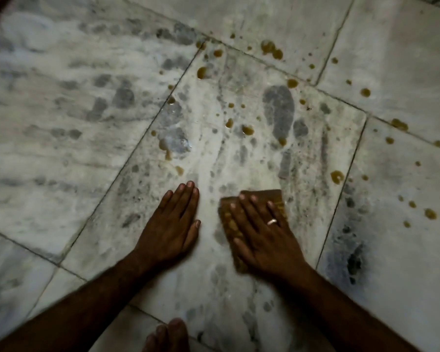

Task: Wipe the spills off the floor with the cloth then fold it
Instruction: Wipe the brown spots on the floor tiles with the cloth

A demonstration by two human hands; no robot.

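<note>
Cloth (277, 199) flat under right hand (264, 240), left hand (173, 224) beside, spills (247, 129) beyond

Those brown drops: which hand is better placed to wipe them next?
The right hand lies flat on the cloth, with drops just ahead; the left hand rests bare on the floor.

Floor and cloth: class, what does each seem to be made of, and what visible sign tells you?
Floor: probably marble or similar stone, white with grey veining, in large slabs with thin dark joints, faint sheen. Cloth: brown, matte, seemingly soft fabric lying flat under the right hand; weave too blurred to tell.
</note>
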